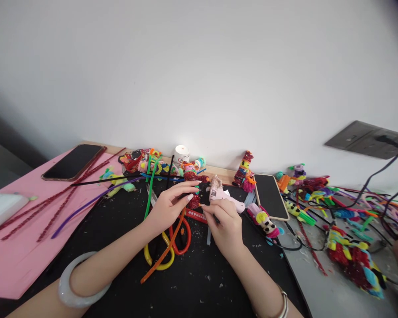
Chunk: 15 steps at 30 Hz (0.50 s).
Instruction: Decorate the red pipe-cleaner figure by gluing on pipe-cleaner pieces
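My left hand (pixel 169 204) pinches a small red glittery pipe-cleaner piece (pixel 194 202) above the black mat (pixel 199 274). My right hand (pixel 223 223) meets it from the right, fingertips touching the same piece. A pink glue gun (pixel 223 194) lies just behind my right hand, nozzle toward the piece. Under my left wrist lie scissors with a yellow and a red handle (pixel 177 247) and an orange pipe cleaner (pixel 164 254). A pale bangle circles my left forearm and a thin bracelet my right wrist.
A phone (pixel 73 161) rests on the pink sheet (pixel 16 256) at left with long red and purple pipe cleaners. Another phone (pixel 270 196) lies right of the glue gun. Pipe-cleaner figures (pixel 245 173) line the wall; more figures and black cables (pixel 371 181) crowd the right.
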### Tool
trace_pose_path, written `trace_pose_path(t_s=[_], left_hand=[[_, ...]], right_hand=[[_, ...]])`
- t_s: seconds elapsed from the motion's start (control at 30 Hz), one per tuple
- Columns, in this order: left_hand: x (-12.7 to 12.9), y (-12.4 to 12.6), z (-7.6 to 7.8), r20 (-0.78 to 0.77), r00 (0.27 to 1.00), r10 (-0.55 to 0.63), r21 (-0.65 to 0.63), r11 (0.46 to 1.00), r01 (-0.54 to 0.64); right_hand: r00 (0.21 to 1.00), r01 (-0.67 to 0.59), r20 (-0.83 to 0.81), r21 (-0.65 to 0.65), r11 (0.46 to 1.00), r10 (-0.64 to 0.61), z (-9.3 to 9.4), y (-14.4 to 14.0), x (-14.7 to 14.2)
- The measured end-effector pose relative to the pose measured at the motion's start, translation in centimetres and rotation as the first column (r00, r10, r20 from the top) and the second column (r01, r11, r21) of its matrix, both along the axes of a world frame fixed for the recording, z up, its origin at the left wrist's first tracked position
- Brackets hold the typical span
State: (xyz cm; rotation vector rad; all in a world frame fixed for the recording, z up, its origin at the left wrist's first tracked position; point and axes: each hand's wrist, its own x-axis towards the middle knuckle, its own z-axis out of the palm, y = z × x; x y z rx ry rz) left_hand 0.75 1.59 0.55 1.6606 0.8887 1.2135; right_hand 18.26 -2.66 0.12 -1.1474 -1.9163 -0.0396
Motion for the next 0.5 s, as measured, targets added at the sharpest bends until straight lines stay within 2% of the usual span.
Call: trace_pose_path(t_s=[0.33, 0.5], left_hand=[[-0.04, 0.21, -0.42, 0.024, 1.0, -0.004, -0.009, 1.0, 0.005], [-0.5, 0.57, -0.27, 0.073, 0.996, 0.056, -0.021, 0.998, -0.055]], right_hand=[[1.0, 0.002, -0.011, -0.002, 1.0, -0.002, -0.18, 0.05, 0.09], [0.997, 0.011, -0.082, -0.049, 0.999, -0.015, 0.01, 0.11, 0.44]])
